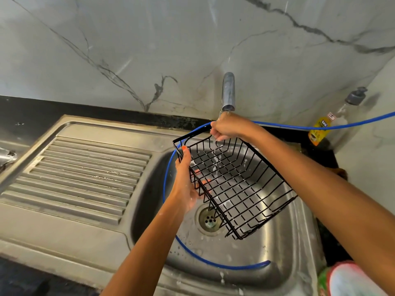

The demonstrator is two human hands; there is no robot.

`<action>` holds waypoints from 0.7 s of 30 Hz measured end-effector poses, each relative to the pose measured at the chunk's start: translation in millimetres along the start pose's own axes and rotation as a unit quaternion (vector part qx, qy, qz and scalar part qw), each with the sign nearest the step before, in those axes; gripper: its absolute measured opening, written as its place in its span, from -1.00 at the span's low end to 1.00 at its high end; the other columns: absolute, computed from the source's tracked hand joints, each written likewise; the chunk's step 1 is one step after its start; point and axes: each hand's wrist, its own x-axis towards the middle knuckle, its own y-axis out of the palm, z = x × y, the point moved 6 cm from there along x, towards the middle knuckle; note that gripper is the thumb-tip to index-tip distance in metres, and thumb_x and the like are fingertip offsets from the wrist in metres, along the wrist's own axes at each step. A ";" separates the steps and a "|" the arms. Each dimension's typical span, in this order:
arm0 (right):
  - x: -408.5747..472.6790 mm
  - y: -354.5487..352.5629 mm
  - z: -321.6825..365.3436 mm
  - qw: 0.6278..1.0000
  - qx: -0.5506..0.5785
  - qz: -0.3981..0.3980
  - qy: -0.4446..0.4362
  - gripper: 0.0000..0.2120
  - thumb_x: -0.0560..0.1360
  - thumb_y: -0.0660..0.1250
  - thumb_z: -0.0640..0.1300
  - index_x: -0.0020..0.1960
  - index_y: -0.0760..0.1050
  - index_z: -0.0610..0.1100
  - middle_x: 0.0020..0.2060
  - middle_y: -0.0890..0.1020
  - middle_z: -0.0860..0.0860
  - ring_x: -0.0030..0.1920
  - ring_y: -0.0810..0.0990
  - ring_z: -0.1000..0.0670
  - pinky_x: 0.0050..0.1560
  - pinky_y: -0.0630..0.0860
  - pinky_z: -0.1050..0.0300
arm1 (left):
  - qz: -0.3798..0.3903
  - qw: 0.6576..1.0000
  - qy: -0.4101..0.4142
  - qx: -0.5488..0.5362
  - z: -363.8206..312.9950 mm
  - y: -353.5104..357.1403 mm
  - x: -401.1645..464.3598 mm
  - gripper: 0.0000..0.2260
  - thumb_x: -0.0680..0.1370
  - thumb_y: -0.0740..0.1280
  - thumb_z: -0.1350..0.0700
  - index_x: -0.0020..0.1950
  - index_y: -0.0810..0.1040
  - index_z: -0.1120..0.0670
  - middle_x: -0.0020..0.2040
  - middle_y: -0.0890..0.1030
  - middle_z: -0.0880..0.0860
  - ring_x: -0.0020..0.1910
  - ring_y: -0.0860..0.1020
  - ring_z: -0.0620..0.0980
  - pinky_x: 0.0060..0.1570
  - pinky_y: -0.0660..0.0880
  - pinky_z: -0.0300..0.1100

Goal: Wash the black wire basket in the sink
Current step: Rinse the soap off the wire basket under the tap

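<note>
Both hands, left hand [185, 184] and right hand [226, 127], grasp the basket [235, 184] under the tap [228, 92]; rinsing looks underway, suds remaining.

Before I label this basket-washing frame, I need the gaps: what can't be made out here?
Head view only:
- Left hand fingers: behind the black wire basket mesh.
- Soap bottle label: too small, crossed by the blue hose.
- Red-green object, bottom right: cut off by the frame edge.
- Metal object, left edge: cut off.
- Tap handle: not visible.
</note>
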 end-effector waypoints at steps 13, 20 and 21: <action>-2.2 2.5 8.5 1.000 -0.027 -0.003 -0.014 -0.78 0.56 0.21 -0.18 -0.18 0.57 -0.19 -0.30 0.60 -0.03 -0.34 0.54 0.08 -0.15 0.52 0.23 | 0.020 0.999 0.026 -0.028 -5.1 -5.3 -9.9 0.14 -0.01 0.37 -0.60 0.49 0.34 -0.11 0.48 0.33 0.23 0.01 0.66 0.13 -0.17 0.57 0.07; -0.3 -2.5 4.2 1.000 -0.021 -0.011 -0.013 -0.71 0.60 0.14 -0.15 0.12 0.54 -0.31 0.08 0.61 -0.26 -0.18 0.58 -0.01 -0.01 0.58 0.09 | 0.027 0.999 0.017 -0.035 -6.6 4.0 -12.3 -0.06 0.21 0.32 -0.55 0.41 0.47 0.03 0.34 0.36 0.23 0.04 0.64 0.08 -0.16 0.56 0.01; -0.8 -1.6 3.1 1.000 0.012 0.003 -0.009 -0.69 0.62 0.14 -0.09 0.08 0.56 -0.28 0.06 0.62 -0.24 -0.10 0.62 -0.02 0.09 0.58 0.10 | 0.025 0.999 0.014 -0.033 -5.9 6.1 -11.5 -0.20 0.31 0.27 -0.52 0.25 0.59 0.09 0.15 0.63 0.22 0.02 0.65 0.12 -0.15 0.53 -0.02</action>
